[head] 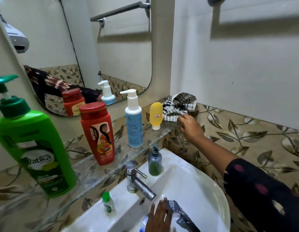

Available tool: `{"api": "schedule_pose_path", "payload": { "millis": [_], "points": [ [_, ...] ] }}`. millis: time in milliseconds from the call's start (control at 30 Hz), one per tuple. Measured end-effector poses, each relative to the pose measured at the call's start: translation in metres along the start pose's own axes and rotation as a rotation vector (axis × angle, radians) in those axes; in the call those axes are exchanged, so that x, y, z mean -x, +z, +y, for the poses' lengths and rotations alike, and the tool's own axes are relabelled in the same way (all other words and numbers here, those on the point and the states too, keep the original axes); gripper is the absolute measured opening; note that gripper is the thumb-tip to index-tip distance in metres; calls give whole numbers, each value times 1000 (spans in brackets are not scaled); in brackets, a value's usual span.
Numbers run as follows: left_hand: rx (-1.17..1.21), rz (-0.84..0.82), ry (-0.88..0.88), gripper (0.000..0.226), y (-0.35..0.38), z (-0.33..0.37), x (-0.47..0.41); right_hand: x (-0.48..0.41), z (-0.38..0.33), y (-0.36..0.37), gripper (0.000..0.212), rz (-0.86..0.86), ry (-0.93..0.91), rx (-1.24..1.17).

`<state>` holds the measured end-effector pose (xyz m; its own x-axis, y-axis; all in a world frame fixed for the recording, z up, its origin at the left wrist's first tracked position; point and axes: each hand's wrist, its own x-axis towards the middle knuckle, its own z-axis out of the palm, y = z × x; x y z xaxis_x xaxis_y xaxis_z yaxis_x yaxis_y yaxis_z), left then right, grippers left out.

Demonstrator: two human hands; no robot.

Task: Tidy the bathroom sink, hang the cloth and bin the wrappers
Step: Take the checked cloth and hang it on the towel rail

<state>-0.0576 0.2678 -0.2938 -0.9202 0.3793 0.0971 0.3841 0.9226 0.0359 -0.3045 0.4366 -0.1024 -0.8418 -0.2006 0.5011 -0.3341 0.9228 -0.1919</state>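
A crumpled checked cloth (178, 105) lies at the far right end of the glass shelf (88, 171), against the wall. My right hand (189, 125) reaches out to it and its fingertips pinch the cloth's lower edge. In the white sink (204, 186), blue-and-white wrappers (178, 215) lie in the basin at the bottom of the view. My left hand (159, 216) rests on them with fingers spread flat. A metal towel rail (215, 0) shows only at the top edge, above the cloth.
On the shelf stand a green pump bottle (34, 148), a red shampoo bottle (99, 133), a blue-and-white pump bottle (133, 121) and a small yellow tube (155, 115). A chrome tap (137, 180), a soap dispenser (155, 162) and a tiny green-capped bottle (108, 203) sit on the sink rim.
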Motion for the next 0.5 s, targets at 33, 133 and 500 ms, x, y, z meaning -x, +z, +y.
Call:
{"api": "schedule_pose_path", "payload": {
  "millis": [33,133,500],
  "points": [
    [-9,22,8,43,-2,2,-4,-3,-2,-2,34,-13,-3,0],
    [-6,96,34,33,-8,5,-13,-14,-6,-8,49,-96,-2,50],
    [138,12,116,29,-36,18,-19,-14,-6,-53,24,-10,193,55]
  ]
}}
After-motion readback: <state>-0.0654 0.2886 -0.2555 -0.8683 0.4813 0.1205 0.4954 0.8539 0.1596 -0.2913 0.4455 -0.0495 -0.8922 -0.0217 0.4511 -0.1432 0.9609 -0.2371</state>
